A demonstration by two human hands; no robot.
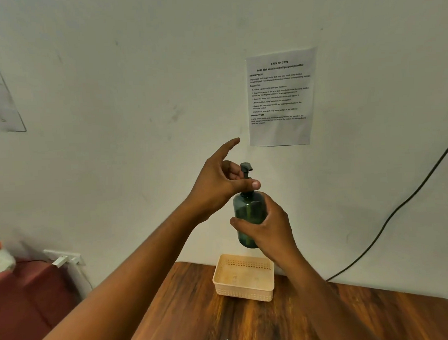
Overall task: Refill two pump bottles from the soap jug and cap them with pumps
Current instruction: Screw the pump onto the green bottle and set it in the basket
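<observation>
A dark green pump bottle [246, 215] is held upright in the air above the table, in front of the wall. My right hand [268, 228] wraps around its body from the right. A black pump [246, 169] sits on the bottle's neck. My left hand [222, 179] grips the pump's collar between thumb and fingers, with the index finger stretched out toward the wall. The soap jug and the second bottle are out of view.
An empty cream plastic basket [245, 293] stands on the wooden table [327, 319] below the bottle, near the wall. A printed sheet [281, 98] hangs on the wall. A black cable [399, 208] runs down at the right. A red surface [26, 307] lies at lower left.
</observation>
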